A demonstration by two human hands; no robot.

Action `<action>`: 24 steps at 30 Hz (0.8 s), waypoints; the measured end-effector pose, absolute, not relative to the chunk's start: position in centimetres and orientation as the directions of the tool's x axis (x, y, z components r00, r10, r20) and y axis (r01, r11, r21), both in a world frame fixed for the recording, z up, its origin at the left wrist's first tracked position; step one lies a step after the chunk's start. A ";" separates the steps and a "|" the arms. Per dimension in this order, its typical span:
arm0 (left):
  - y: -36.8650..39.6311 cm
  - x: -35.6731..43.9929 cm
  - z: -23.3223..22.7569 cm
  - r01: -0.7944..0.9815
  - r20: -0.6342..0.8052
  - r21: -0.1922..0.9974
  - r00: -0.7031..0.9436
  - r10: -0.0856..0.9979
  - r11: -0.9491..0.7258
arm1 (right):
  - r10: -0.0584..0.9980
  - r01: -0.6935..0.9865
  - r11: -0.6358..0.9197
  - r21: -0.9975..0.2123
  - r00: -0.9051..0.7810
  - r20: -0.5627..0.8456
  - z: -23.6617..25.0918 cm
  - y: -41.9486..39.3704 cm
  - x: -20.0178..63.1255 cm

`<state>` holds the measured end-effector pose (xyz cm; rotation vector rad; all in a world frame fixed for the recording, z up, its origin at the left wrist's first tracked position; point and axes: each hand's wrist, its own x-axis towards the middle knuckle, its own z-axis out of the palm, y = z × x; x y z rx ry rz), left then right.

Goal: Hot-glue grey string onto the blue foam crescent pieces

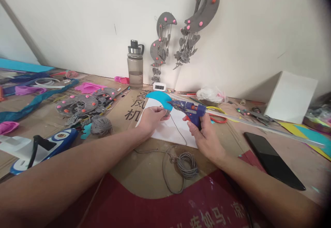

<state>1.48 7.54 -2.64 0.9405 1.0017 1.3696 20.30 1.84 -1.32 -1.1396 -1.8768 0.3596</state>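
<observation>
My left hand is closed on the lower end of a bright blue crescent cutout, thumb and fingers pinched together. From these fingers a grey cord runs down over a white sheet to a loose coil of cord on the cardboard. Wrapped around the handle of a blue hot glue gun is my right hand. The gun's nozzle points left, at the crescent's right edge; whether it touches cannot be told. A long clear glue stick sticks out behind the gun.
A ball of grey yarn and finished grey crescents lie left. Behind stand a water bottle and a small digital clock. Grey crescent mobiles hang on the wall. A black phone lies right.
</observation>
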 end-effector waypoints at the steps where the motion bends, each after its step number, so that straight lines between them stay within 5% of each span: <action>1: 7.5 1.5 -2.6 -0.326 -0.016 0.945 -0.050 0.999 -0.001 | 0.827 0.581 0.533 -0.615 -0.207 0.522 -1.3 1.8 20.4; 24: 7.6 1.6 -2.8 -0.368 -0.008 0.929 -0.078 0.997 -0.022 | 0.849 0.736 0.468 -0.489 -0.222 0.479 -1.5 1.8 20.3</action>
